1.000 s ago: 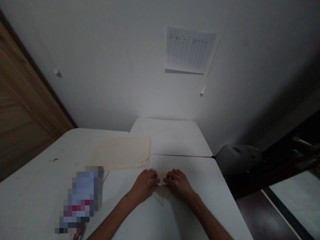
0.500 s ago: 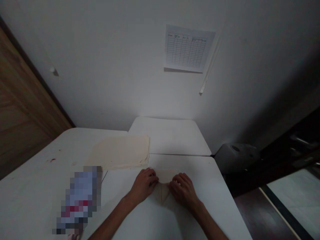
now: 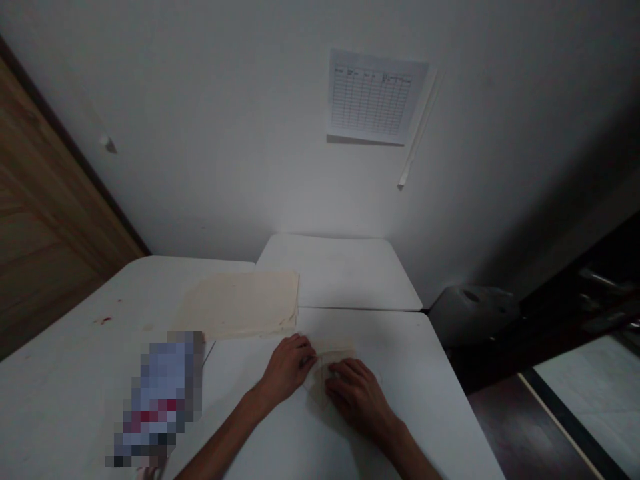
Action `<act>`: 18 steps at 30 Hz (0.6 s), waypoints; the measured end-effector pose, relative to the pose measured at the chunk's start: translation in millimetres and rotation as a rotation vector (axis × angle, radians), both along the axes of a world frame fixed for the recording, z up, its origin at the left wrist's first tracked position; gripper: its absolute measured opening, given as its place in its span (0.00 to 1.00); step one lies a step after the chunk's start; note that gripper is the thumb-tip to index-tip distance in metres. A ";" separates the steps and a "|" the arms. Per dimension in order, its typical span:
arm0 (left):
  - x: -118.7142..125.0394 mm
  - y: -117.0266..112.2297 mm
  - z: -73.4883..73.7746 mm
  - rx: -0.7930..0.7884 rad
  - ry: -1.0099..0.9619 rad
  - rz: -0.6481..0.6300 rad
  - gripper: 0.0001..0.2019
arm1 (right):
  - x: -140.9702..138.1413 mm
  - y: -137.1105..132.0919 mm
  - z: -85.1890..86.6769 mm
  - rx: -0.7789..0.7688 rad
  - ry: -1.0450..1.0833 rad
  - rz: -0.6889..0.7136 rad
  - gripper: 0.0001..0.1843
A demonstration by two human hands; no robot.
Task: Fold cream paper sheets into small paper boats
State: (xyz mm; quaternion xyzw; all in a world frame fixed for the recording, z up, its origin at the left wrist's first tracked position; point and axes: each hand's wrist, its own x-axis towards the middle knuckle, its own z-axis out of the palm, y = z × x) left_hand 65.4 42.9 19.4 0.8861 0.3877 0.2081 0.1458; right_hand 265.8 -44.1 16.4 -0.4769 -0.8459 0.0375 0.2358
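A small folded sheet of thin beige paper (image 3: 316, 388) lies on the white table between my hands, its near end tapering and its far edge a flat strip. My left hand (image 3: 290, 363) pinches the paper's left side between thumb and fingers. Over the right part rests my right hand (image 3: 357, 393), fingers bent and closed against the paper close to its centre crease. Much of the right half is hidden beneath this hand.
A stack of larger beige sheets (image 3: 245, 303) lies at the back left. Nearer, a pixelated bluish item (image 3: 160, 393) rests on the white table (image 3: 420, 387). A printed chart (image 3: 375, 97) hangs on the wall. A grey plastic container (image 3: 470, 310) stands beyond the right edge.
My right hand has moved left and slightly nearer, across the paper toward its middle. The paper's far edge now looks flatter. The left hand stays almost in place.
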 end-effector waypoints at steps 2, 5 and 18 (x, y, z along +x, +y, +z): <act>0.1 0.0 1.9 0.013 0.041 -0.009 0.05 | -0.4 1.0 2.8 -0.009 -0.009 0.028 0.06; 0.9 0.0 5.0 0.031 0.111 -0.017 0.05 | -1.3 2.5 4.0 -0.025 -0.011 0.049 0.06; 10.3 6.2 14.2 0.024 0.223 -0.066 0.05 | -2.5 2.3 3.3 -0.009 -0.059 0.048 0.05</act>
